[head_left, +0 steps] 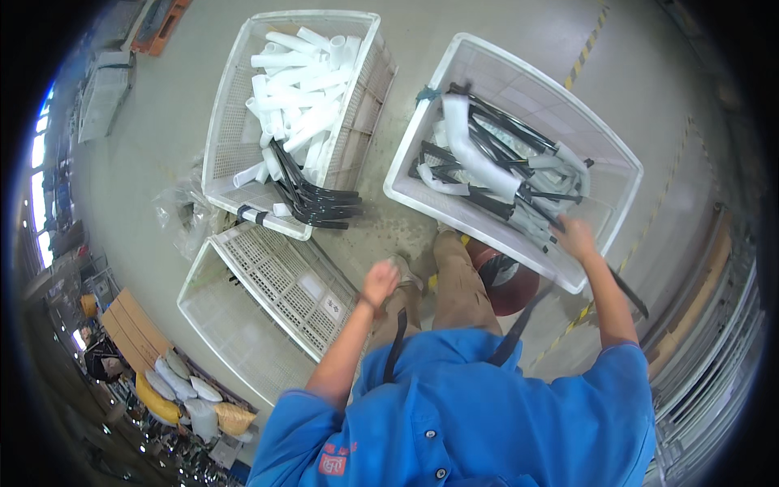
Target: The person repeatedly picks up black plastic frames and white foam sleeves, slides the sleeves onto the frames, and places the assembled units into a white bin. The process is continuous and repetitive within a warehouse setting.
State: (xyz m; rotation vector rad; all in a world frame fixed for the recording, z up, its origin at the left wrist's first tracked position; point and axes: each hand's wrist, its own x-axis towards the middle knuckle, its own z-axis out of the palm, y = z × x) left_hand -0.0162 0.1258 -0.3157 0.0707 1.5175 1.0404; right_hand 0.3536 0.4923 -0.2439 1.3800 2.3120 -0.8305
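Note:
My right hand (576, 238) is closed round a black bent tube (623, 289) at the near right edge of the right-hand crate (604, 134). The tube's far part reaches over the crate, where a white foam sleeve (479, 162), blurred, appears to cover it. Beneath it in the crate lie several black tubes (519, 134), some wrapped in white foam. Over my left knee, my left hand (380, 282) is curled into a loose fist with nothing visible in it.
To the left, another white crate (219, 122) holds loose white foam sleeves (296, 89) and black bent tubes (312, 199) jutting over its near rim. A tilted crate (243, 300) stands nearer. A dark red round object (511, 288) sits by my right leg; metal lengths (706, 349) lie far right.

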